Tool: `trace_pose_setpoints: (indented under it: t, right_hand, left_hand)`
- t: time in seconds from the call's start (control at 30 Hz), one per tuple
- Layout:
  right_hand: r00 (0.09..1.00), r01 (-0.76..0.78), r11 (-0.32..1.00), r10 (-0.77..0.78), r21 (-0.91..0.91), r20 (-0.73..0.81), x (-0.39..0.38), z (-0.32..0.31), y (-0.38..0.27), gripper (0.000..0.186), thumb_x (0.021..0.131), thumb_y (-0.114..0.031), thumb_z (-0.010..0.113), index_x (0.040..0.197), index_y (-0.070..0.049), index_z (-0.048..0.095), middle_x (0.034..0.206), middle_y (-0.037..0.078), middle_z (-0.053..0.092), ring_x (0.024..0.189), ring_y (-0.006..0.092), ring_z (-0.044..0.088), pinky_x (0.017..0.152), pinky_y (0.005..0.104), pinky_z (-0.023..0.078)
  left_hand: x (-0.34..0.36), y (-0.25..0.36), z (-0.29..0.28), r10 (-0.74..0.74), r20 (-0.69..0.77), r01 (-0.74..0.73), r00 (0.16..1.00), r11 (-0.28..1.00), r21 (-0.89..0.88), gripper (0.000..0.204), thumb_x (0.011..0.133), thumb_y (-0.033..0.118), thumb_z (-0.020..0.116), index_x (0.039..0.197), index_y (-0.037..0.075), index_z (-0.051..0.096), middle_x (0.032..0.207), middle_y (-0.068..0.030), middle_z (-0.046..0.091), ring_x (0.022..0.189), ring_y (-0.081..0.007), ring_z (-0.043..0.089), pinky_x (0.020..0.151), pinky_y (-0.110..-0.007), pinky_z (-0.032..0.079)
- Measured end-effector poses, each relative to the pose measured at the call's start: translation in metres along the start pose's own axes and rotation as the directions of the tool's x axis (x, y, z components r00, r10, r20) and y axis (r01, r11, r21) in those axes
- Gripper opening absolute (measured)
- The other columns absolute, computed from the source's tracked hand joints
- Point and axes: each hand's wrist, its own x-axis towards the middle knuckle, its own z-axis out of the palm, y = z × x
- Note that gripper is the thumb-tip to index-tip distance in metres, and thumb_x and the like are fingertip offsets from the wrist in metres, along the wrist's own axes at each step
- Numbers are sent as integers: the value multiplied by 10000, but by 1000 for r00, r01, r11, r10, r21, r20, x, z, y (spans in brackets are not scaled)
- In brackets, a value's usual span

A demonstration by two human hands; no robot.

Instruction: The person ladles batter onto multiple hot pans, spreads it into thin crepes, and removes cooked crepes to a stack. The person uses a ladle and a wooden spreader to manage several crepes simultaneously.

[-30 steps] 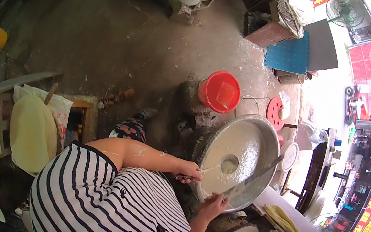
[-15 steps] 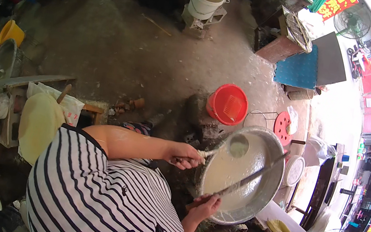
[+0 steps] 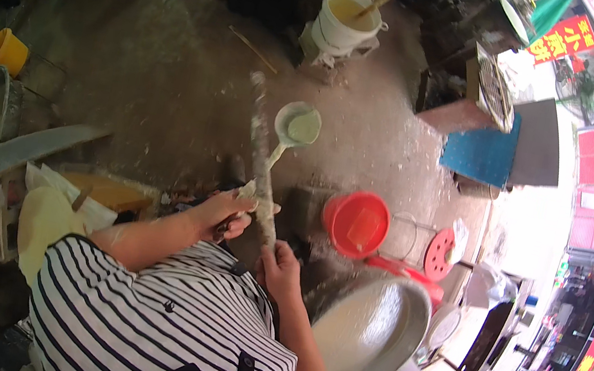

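Fingers of my left hand (image 3: 226, 217) curl round the ladle (image 3: 285, 121), its bowl at one o'clock; my right hand (image 3: 282, 269) clasps the stick (image 3: 260, 139), aimed between eleven and twelve. Basin (image 3: 410, 337): four o'clock. Yellow characters mark the red sign (image 3: 573, 40), two o'clock.

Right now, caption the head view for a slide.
Left hand grips a round pale ladle, right hand a long smeared stick, beside a grey metal basin of pale liquid.
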Motion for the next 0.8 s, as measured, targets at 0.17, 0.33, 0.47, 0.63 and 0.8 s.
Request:
trace_pose_setpoints:
  t: [0.17, 0.33, 0.47, 0.63, 0.8]
  right_hand:
    - [979, 65, 934, 8, -350, 204, 137, 34, -81, 153, 918, -177, 527, 909, -25, 520, 585, 24, 530, 438, 78, 479, 417, 246, 380]
    - [853, 174, 827, 146, -535, 502, 259, 80, -180, 272, 901, -275, 520, 983, -17, 546, 695, 194, 601, 635, 332, 602, 583, 378, 467]
    - [774, 292, 904, -31, -313, 632, 355, 109, -214, 338, 906, -275, 514, 1131, -28, 565, 812, 199, 617, 754, 233, 625, 635, 343, 497]
    - [899, 122, 865, 112, -486, 424, 574, 112, -180, 296, 931, -253, 485, 1012, 11, 592, 750, 85, 629, 591, 154, 600, 543, 283, 500]
    - [911, 358, 151, 160, -922, 380, 793, 107, -94, 251, 868, -232, 485, 965, -58, 638, 945, 174, 644, 878, 297, 641, 713, 376, 526]
  left_hand:
    - [46, 98, -58, 150, -215, -187, 965, 969, -161, 262, 905, 171, 524, 1076, -27, 545, 601, -34, 548, 387, -51, 394, 324, -197, 333]
    - [55, 199, -102, 289, -419, -412, 861, 880, -238, 184, 896, 103, 494, 1036, -17, 493, 935, -142, 629, 420, -58, 423, 321, -204, 362]
    - [58, 261, -138, 336, -610, -599, 717, 744, -294, 135, 887, 100, 506, 994, 19, 504, 978, -153, 628, 397, -73, 413, 303, -214, 369]
    - [84, 334, -194, 361, -758, -728, 543, 652, -211, 224, 879, 157, 543, 1068, 38, 531, 942, -95, 630, 376, -64, 374, 284, -199, 334]
    - [135, 393, -271, 435, -758, -855, 485, 417, -308, 293, 911, 118, 447, 1191, 31, 455, 942, -80, 616, 331, -62, 337, 262, -205, 326]
